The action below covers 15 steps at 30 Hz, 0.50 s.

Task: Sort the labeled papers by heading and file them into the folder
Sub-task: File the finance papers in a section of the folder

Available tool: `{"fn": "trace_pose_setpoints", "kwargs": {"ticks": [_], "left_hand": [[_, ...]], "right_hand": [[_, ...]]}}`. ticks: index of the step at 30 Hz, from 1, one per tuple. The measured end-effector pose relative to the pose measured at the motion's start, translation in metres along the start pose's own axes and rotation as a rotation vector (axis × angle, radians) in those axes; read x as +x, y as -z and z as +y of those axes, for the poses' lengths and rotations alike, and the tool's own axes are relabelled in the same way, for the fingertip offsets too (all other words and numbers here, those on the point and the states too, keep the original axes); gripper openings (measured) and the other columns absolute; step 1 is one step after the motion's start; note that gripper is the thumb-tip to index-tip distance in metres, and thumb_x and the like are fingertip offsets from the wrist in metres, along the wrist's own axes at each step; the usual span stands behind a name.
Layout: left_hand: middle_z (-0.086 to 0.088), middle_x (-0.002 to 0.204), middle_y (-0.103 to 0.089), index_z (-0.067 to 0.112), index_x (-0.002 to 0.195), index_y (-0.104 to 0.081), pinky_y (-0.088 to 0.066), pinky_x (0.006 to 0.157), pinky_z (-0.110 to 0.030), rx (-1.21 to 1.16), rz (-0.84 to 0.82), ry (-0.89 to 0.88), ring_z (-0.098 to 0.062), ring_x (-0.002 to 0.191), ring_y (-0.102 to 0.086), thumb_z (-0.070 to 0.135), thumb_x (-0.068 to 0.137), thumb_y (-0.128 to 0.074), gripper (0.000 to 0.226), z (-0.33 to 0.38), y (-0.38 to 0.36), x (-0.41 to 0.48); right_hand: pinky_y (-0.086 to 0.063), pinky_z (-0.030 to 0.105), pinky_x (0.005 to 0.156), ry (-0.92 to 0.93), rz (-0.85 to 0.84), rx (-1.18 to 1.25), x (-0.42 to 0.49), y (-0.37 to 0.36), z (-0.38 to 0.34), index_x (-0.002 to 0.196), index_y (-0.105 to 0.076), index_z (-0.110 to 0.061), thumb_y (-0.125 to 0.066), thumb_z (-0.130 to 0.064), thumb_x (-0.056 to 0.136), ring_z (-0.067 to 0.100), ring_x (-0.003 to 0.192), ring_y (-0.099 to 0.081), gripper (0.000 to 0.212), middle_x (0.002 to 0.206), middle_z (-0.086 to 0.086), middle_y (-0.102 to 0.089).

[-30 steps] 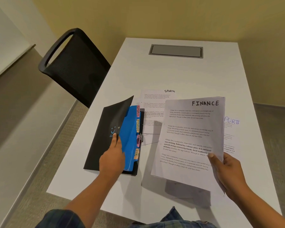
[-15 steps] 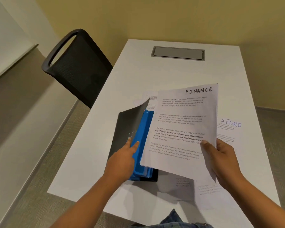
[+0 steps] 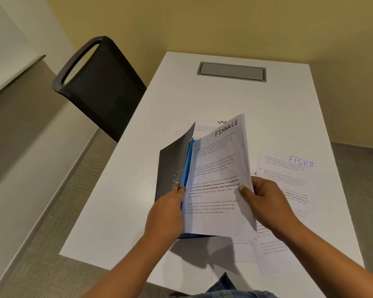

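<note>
1. Change vs. a sec ago: the FINANCE sheets (image 3: pixel 219 179) have been swung leftward and down, from beside the folder (image 3: pixel 172 168) to right over its open mouth; left edge of the sheets is now tucked against the blue dividers (image 3: pixel 188 164).
2. The black front cover is now lifted steeper than before, standing near upright at the folder's left side, so the gap is wider.
3. Meaning for the task (judged): the FINANCE batch is mid-insertion, not yet seated; the lower part is hidden, so depth of entry can't be told.
4. Left hand (image 3: pixel 167 214): fingers curled onto the cover and divider edge at the folder's near-left, parting them; nothing else is held.
5. Right hand (image 3: pixel 265 203): closed in a pinch on the right edge of the FINANCE sheets, thumb on top, just right of the folder.
6. Readable writing: "FINANCE" in black marker at the top of the held sheet; "SPORTS" in blue on a paper (image 3: pixel 289 175) lying flat on the bench (image 3: pixel 121 211), right of the folder.
7. Behind the folder a further sheet (image 3: pixel 207 127) is partly covered; only "SPOR" shows, in black.
8. A pale blue logo is faintly seen on the cover; not legible. Body print too small to read fully.
9. Still to be filed (judged): both SPORTS sheets.
</note>
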<state>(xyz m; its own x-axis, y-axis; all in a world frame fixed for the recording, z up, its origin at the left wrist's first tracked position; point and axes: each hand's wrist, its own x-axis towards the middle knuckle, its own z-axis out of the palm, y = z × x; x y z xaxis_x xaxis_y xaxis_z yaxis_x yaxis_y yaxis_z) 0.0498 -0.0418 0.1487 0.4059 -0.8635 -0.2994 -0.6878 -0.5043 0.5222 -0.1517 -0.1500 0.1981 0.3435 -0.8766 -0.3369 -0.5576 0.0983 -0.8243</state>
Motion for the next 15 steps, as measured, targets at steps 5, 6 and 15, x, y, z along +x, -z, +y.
{"fn": "trace_pose_setpoints", "kwargs": {"ticks": [5,6,15], "left_hand": [[0.022,0.108,-0.052,0.05,0.145,-0.027,-0.042,0.048,-0.007,-0.002,-0.052,0.01,-0.006,0.078,-0.059,0.043,0.096,-0.054,0.057,-0.006,-0.002,0.001],[0.022,0.105,-0.05,0.049,0.145,-0.027,-0.042,0.048,-0.007,0.003,-0.06,0.017,-0.005,0.076,-0.057,0.042,0.095,-0.055,0.057,-0.007,-0.002,0.002],[0.017,0.117,-0.047,0.046,0.15,-0.019,-0.053,0.06,-0.01,-0.053,-0.031,0.03,-0.005,0.084,-0.054,0.034,0.098,-0.054,0.064,-0.009,-0.002,-0.002]], "right_hand": [[-0.052,0.018,0.056,0.009,-0.049,-0.181,0.013,-0.02,-0.007,0.111,-0.068,-0.019,-0.054,-0.027,0.099,0.007,0.075,-0.068,0.02,0.093,-0.003,-0.074],[-0.053,0.02,0.057,0.004,-0.054,-0.205,0.016,-0.025,-0.008,0.114,-0.067,-0.018,-0.055,-0.027,0.099,0.008,0.075,-0.068,0.021,0.094,-0.002,-0.073],[-0.059,0.027,0.055,-0.173,-0.13,-0.18,0.032,-0.072,-0.004,0.095,-0.067,-0.005,-0.061,-0.02,0.096,0.019,0.069,-0.069,0.016,0.089,0.007,-0.07]]}}
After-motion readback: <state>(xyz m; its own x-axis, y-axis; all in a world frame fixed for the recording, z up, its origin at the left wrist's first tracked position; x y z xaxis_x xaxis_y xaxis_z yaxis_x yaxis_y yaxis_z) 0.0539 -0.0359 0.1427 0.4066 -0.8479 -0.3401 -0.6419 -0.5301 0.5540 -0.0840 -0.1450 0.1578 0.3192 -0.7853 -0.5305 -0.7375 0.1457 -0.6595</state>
